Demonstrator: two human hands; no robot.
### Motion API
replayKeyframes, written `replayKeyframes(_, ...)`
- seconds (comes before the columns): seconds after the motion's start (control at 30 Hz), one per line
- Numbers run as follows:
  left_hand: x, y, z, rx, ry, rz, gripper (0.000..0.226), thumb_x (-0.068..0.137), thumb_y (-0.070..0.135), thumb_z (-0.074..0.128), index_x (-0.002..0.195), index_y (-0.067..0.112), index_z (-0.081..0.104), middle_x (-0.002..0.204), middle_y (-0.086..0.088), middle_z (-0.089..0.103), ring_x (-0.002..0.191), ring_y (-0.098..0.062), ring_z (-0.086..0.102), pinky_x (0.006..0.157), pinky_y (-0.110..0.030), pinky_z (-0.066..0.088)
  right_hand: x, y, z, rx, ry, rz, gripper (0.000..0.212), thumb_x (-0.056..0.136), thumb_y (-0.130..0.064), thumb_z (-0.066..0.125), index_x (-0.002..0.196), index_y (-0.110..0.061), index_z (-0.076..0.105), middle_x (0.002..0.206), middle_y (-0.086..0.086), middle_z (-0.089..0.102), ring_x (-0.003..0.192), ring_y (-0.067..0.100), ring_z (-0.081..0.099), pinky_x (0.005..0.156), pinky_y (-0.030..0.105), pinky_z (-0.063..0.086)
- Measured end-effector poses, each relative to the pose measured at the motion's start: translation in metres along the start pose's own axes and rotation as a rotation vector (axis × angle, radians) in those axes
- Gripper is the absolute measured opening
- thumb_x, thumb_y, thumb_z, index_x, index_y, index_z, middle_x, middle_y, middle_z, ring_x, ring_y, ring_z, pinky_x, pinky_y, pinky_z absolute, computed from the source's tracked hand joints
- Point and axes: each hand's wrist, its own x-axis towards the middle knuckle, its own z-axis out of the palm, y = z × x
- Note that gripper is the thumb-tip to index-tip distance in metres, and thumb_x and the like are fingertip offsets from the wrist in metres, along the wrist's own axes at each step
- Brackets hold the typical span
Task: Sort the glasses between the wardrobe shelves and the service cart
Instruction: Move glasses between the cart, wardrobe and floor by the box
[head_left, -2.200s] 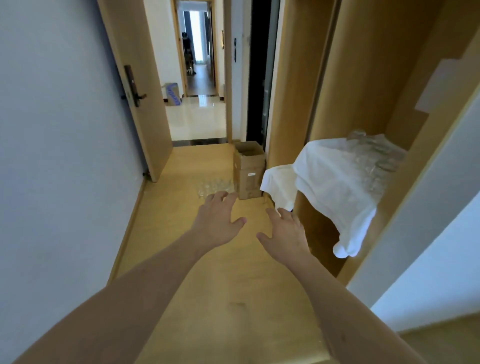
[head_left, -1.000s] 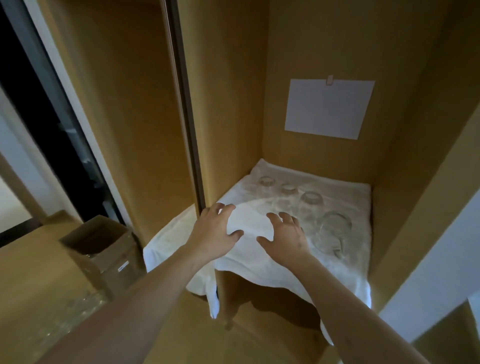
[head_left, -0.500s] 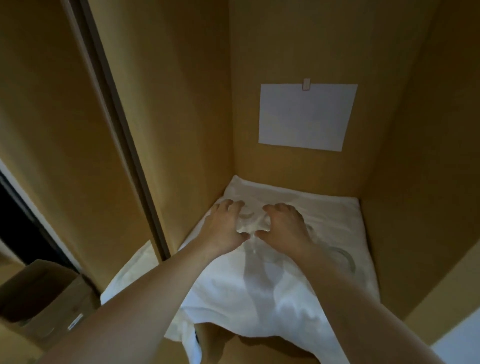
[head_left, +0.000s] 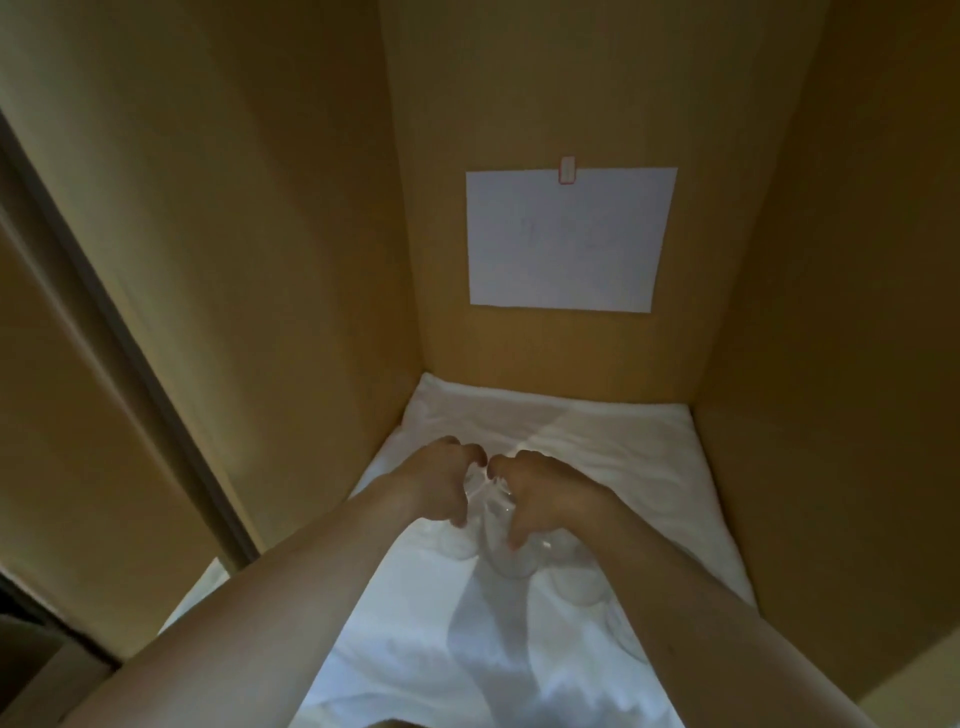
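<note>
Several clear glasses (head_left: 506, 551) stand on a white cloth (head_left: 587, 441) that covers a wardrobe shelf. My left hand (head_left: 441, 480) curls its fingers round a glass at the left of the group. My right hand (head_left: 540, 491) curls round another glass beside it. The two hands nearly touch at the fingertips. Another glass (head_left: 582, 582) shows partly under my right forearm. The glasses are transparent and hard to separate from the cloth.
The wooden wardrobe walls close in on the left (head_left: 291, 260), back and right. A white paper sheet (head_left: 569, 239) is clipped to the back wall. A dark door rail (head_left: 130, 353) runs down the left. The cloth hangs over the shelf's front edge.
I have turned from the hallway to the wardrobe and leaned in. Both hands moved from open above the cloth down onto the glasses and curled round them.
</note>
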Motion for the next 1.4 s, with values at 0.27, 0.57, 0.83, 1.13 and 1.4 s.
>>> replayKeyframes(0.27, 0.004, -0.024, -0.018, -0.04, 0.076, 0.017, 0.085, 0.058, 0.028, 0.096, 0.133, 0.028, 0.055, 0.128, 0.001, 0.057, 0.111, -0.016, 0.056, 0.085, -0.028, 0.052, 0.001, -0.008, -0.004, 0.097, 0.09, 0.065, 0.086, 0.059, -0.028, 0.094, 0.133, -0.026, 0.051, 0.109, -0.005, 0.057, 0.092, 0.016, 0.062, 0.07, 0.032, 0.057)
replayKeyframes(0.57, 0.002, -0.04, -0.075, -0.556, 0.49, -0.199, 0.076, 0.058, 0.028, 0.093, 0.119, 0.014, 0.05, 0.106, -0.002, 0.06, 0.103, -0.027, 0.063, 0.075, -0.03, 0.051, -0.013, -0.031, -0.037, 0.297, 0.698, 0.44, 0.083, 0.056, -0.062, 0.089, 0.109, -0.018, 0.041, 0.101, -0.001, 0.056, 0.087, 0.019, 0.057, 0.065, 0.032, 0.045)
replayKeyframes(0.83, -0.008, -0.029, -0.093, -1.403, 0.448, -0.118, 0.043, 0.067, 0.01, 0.088, 0.099, 0.009, 0.059, 0.091, -0.015, 0.069, 0.057, -0.023, 0.062, 0.047, -0.025, 0.045, -0.029, -0.058, -0.037, 1.42, 1.214, 0.455, 0.108, 0.033, -0.052, 0.093, 0.124, -0.015, 0.046, 0.109, 0.007, 0.063, 0.094, 0.022, 0.07, 0.072, 0.039, 0.065)
replayKeyframes(1.13, -0.031, -0.006, -0.098, -1.404, 0.317, 0.197, 0.072, 0.069, 0.018, 0.091, 0.128, 0.01, 0.051, 0.114, -0.008, 0.068, 0.086, -0.025, 0.072, 0.052, -0.024, 0.051, -0.081, -0.095, -0.031, 1.383, 1.461, 0.438, 0.105, 0.039, -0.053, 0.093, 0.13, -0.013, 0.058, 0.104, 0.003, 0.071, 0.081, 0.019, 0.068, 0.077, 0.036, 0.058)
replayKeyframes(1.4, -0.074, 0.046, -0.075, -1.384, 0.082, 0.435, 0.082, 0.059, 0.016, 0.096, 0.126, 0.016, 0.048, 0.109, -0.004, 0.07, 0.089, -0.018, 0.074, 0.059, -0.026, 0.055, -0.165, -0.106, 0.005, 1.28, 1.639, 0.508, 0.079, 0.046, -0.052, 0.093, 0.109, -0.031, 0.05, 0.107, 0.0, 0.065, 0.073, 0.007, 0.071, 0.065, 0.025, 0.055)
